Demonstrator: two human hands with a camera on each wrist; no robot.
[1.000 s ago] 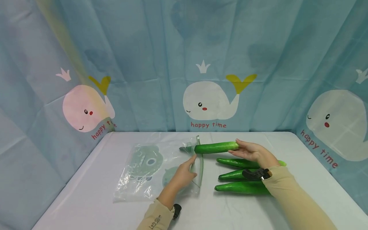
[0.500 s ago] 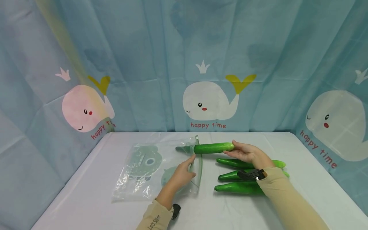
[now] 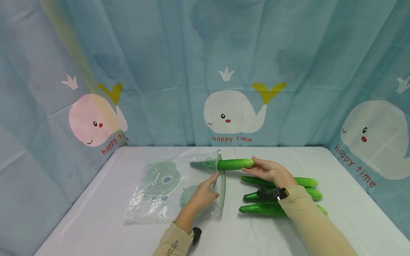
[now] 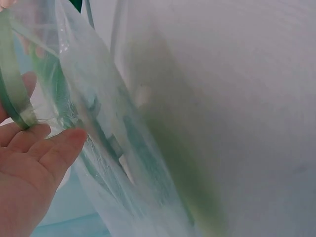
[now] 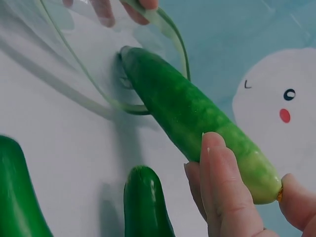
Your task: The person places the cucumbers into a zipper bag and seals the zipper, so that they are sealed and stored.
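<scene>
Right fingers [image 5: 224,175] hold a smooth, tapered cucumber [image 3: 235,164] partly inside a plastic bag [image 3: 176,188].

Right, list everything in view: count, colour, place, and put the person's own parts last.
White tabletop: one, white, across the foreground.
Blue fabric curtain: panel count unclear, blue, behind and beside the tabletop.
White cartoon whale prints: three, white, on the curtain.
Small crown prints: three, pale, above the whales.
"happy time" lettering: three, red, below the whales.
Clear plastic zip bag: one, clear with green edging and prints, left of centre.
Long held cucumber: one, green, partly inside the bag.
Long loose cucumbers: three, green, right of the bag.
Black wrist straps: two, black, one per wrist.
Beige fabric sleeves: two, beige, one per arm.
Left hand: one, bare, holding the bag's edge.
Right hand: one, bare, pinching the held cucumber's end.
</scene>
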